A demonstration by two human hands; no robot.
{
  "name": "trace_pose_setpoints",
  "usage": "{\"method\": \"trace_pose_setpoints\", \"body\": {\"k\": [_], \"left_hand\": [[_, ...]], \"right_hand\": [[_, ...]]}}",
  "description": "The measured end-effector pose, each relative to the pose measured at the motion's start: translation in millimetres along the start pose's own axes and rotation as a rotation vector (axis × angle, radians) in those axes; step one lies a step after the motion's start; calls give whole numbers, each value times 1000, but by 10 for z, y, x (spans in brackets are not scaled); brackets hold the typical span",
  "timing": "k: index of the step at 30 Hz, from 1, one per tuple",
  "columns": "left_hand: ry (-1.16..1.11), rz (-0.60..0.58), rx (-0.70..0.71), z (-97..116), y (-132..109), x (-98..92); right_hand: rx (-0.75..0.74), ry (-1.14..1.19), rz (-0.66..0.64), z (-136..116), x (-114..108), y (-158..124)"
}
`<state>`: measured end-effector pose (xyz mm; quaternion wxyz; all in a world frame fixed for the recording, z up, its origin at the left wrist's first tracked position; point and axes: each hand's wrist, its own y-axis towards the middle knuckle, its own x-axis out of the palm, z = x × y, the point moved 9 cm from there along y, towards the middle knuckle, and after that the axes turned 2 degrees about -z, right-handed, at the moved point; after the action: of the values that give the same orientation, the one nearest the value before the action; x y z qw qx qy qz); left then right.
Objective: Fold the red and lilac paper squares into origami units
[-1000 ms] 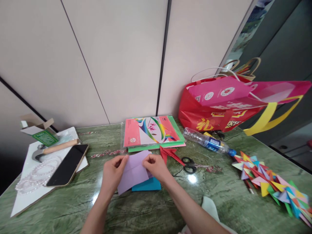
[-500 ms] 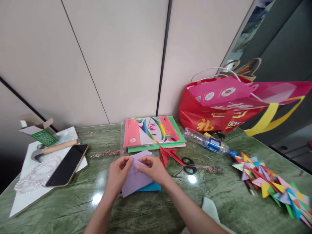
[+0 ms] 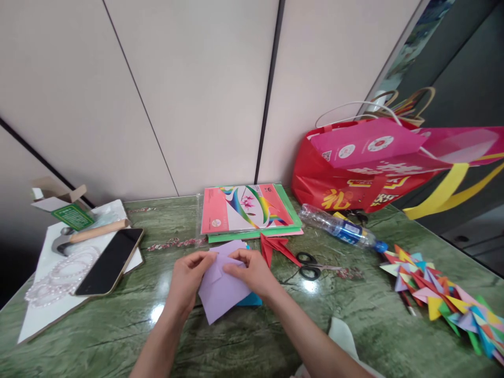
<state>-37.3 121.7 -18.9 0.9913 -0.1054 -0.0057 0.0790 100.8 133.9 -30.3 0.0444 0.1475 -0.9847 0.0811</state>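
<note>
A sheet of purple paper (image 3: 224,296) with a folded flap is held between both hands above the table. My left hand (image 3: 191,275) pinches its left upper edge between thumb and fingers. On the other side, my right hand (image 3: 252,270) grips the paper near its upper middle, thumb on top. Blue paper (image 3: 252,300) shows from under the purple sheet, partly hidden. Just right of my right hand lies a folded red paper piece (image 3: 277,245), beside black-handled scissors (image 3: 309,265).
Behind the hands lies a pack of coloured paper (image 3: 252,210). To the right are a plastic bottle (image 3: 340,231), a red bag (image 3: 318,173) and a multicoloured folded-paper chain (image 3: 441,294). At left: a phone (image 3: 110,262), hammer (image 3: 98,231), bead strings (image 3: 65,278) and small box (image 3: 71,215).
The purple paper has turned slightly and its flap shows more clearly between the fingers. Both hands keep their hold. The whole view has shifted a little.
</note>
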Motion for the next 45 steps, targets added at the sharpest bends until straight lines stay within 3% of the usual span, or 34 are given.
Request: {"method": "trace_pose_setpoints", "body": {"k": [7,14,18,27,35,45], "left_hand": [[-19,60,-13,-45,30,-69],[53,-32,25,16,34,-3],[140,-74,91,107,11,4],[154,-214,-29,60,-23,56],[49,-173,-15,70,-12,49],[65,-90,134,274,-69,-32]], "right_hand": [[-17,93,92,75,-106,46],[-89,86,209,6,-270,33],[-116,23,200,-66,-268,14],[-228,-139,146,-270,-181,-46],[-389,-212,209,-408,-204,-116],[-386,-91,222,-395,-247,-107]]}}
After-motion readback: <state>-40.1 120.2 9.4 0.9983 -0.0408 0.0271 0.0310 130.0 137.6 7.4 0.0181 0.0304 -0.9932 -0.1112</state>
